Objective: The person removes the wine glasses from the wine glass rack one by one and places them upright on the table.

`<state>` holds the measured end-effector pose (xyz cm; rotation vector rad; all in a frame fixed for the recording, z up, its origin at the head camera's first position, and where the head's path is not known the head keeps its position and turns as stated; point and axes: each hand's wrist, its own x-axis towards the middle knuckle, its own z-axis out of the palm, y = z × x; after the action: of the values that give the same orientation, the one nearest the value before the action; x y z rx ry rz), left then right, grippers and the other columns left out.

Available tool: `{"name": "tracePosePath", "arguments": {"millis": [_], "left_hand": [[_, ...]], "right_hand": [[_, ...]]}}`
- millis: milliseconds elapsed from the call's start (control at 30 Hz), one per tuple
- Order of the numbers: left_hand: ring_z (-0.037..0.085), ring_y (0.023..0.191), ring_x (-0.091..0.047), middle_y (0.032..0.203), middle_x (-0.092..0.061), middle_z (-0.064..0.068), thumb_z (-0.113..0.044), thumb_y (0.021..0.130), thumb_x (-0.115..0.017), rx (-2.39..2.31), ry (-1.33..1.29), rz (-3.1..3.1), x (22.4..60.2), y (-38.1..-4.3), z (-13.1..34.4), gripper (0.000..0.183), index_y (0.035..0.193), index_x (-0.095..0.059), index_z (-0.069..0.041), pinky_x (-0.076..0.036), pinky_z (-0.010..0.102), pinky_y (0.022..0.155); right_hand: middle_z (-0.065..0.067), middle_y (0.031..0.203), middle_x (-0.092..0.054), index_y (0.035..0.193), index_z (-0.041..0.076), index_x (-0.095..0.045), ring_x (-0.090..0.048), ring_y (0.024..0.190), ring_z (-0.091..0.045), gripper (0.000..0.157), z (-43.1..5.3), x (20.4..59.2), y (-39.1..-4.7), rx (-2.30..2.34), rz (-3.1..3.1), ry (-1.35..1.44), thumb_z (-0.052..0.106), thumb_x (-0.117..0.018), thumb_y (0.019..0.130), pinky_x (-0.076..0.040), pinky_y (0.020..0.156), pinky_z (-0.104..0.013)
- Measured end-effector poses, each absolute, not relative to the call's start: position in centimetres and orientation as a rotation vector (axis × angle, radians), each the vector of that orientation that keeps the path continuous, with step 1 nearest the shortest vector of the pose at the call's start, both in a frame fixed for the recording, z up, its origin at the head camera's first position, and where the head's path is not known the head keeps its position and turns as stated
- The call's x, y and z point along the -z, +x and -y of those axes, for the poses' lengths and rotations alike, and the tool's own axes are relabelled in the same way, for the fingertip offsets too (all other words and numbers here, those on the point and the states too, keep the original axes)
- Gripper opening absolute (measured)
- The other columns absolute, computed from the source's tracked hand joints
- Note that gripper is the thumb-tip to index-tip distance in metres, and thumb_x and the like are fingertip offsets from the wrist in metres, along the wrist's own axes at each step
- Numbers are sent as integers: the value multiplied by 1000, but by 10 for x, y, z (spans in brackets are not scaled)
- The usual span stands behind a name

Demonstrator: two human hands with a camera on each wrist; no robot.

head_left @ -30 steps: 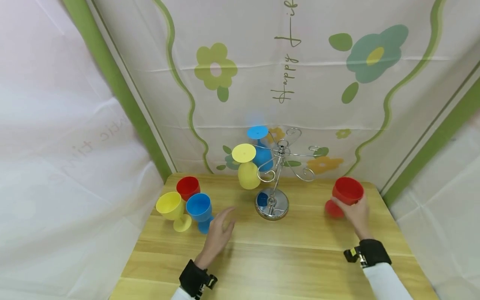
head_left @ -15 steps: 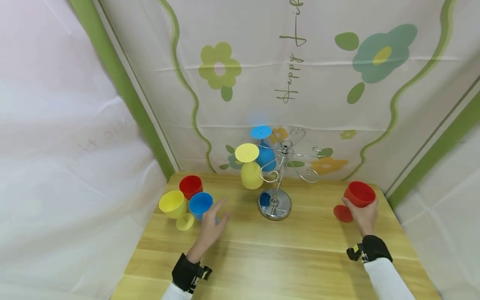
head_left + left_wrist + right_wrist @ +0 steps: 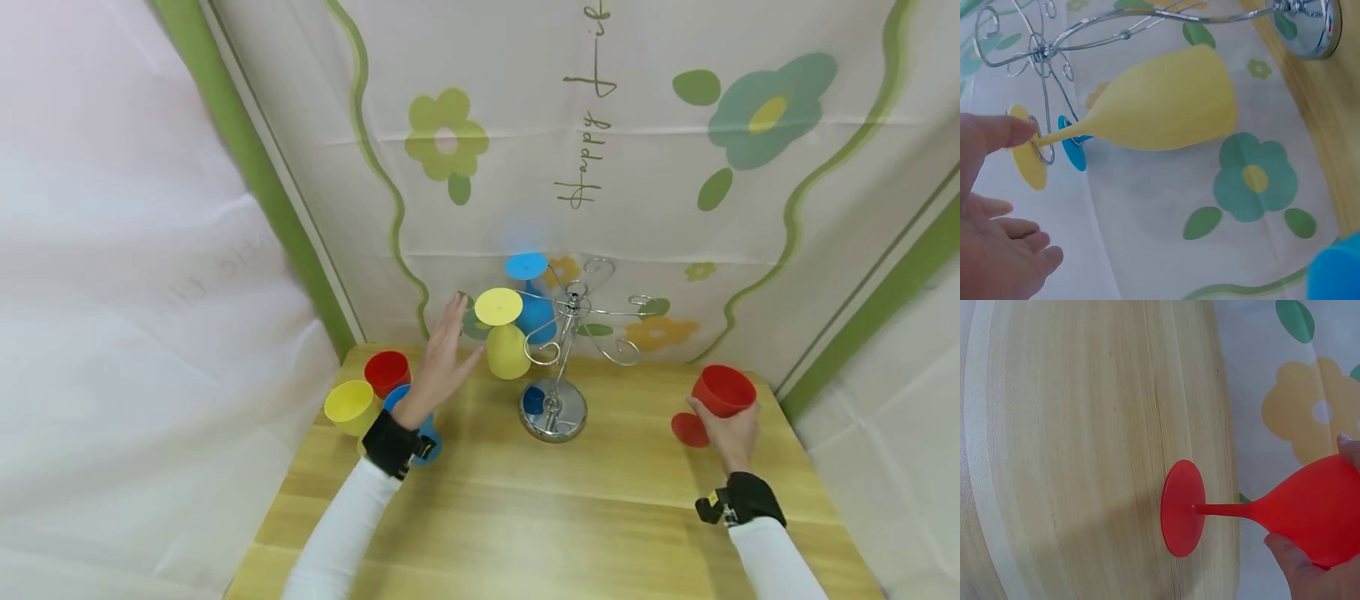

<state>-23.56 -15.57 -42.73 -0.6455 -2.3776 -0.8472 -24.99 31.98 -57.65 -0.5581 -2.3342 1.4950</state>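
Observation:
My right hand [image 3: 731, 435] holds a red goblet [image 3: 722, 392] by its bowl at the table's right side. Its round foot and stem show in the right wrist view, with my thumb [image 3: 1288, 553] along the bowl. My left hand [image 3: 438, 371] is raised beside a yellow goblet [image 3: 508, 354] that hangs upside down from a chrome rack [image 3: 553, 412]. In the left wrist view, the left thumb [image 3: 1013, 132] overlaps that goblet's foot, while the other fingers are loosely bent with nothing in them. A blue goblet [image 3: 537, 321] hangs behind the yellow one.
At the left stand a red goblet [image 3: 387, 373], a yellow goblet [image 3: 349, 406] and a blue goblet [image 3: 396, 395], the last partly hidden by my left wrist. Other curled rack arms [image 3: 618, 352] bear no goblets. A printed cloth [image 3: 637, 200] hangs behind the wooden table [image 3: 555, 517].
My left hand has moved forward and up, from beside the standing blue goblet to the hanging yellow one. My right hand has shifted slightly right with the red goblet.

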Motion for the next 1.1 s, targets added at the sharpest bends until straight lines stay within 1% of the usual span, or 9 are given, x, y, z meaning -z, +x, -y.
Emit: {"name": "tracePosePath", "arguments": {"millis": [100,267,433,500,600,733,900,1000,1100], "left_hand": [[27,137,-6,154,-9,17,-15,83,-72,680,-721,2396,416,-253,145,87,148,-16,-1,-14,52,113],[26,137,-3,153,-13,18,-20,86,-70,482,-807,2444,406,-271,130,82,148,-19,-4,-10,47,114],[25,136,-11,147,-28,21,-17,91,-65,408,-824,2443,407,-271,129,63,143,-33,-4,-17,50,112],[27,135,-16,146,-32,21,-15,93,-62,388,-834,2430,411,-267,130,55,141,-38,-3,-21,52,111],[29,134,-22,144,-34,22,-13,94,-60,341,-853,2409,419,-261,131,50,139,-41,-2,-24,50,110],[28,131,-29,141,-40,22,-5,91,-62,296,-847,2372,423,-255,130,50,137,-44,-1,-27,44,110],[22,130,-32,139,-44,16,6,82,-68,286,-797,2357,419,-254,130,61,137,-45,-5,-28,36,110],[21,129,-34,138,-46,14,11,80,-66,270,-783,2363,416,-256,130,63,137,-46,-6,-30,36,108],[20,126,-37,136,-49,14,15,79,-64,290,-759,2364,414,-262,130,62,135,-48,-6,-37,36,103]], "right_hand": [[-23,142,-32,147,2,-10,-32,123,-37,103,-319,577,-249,-1474,2355,-543,37,-77,77,-35,101,-58],[-26,141,-32,146,0,-8,-33,123,-40,103,-316,575,-250,-1466,2350,-516,36,-76,77,-34,100,-60],[-30,139,-33,145,-2,-8,-35,120,-42,104,-307,579,-248,-1464,2372,-491,38,-76,77,-36,97,-62],[-30,138,-33,146,-2,-8,-35,119,-42,105,-306,584,-245,-1472,2373,-489,37,-77,77,-37,97,-61],[-30,138,-32,146,-2,-6,-35,119,-42,104,-309,589,-240,-1483,2364,-498,35,-76,78,-36,96,-63],[-31,138,-31,146,-2,-5,-34,119,-44,105,-313,589,-237,-1475,2362,-505,35,-76,78,-35,96,-64],[-31,139,-30,146,-1,-4,-34,120,-43,106,-317,584,-240,-1462,2354,-500,38,-76,78,-34,98,-62],[-32,138,-30,146,-2,-4,-33,119,-45,106,-319,584,-241,-1464,2325,-477,38,-76,78,-33,97,-64],[-33,136,-29,145,-4,-6,-32,119,-46,106,-319,586,-242,-1481,2287,-446,37,-77,77,-32,98,-64]]}}
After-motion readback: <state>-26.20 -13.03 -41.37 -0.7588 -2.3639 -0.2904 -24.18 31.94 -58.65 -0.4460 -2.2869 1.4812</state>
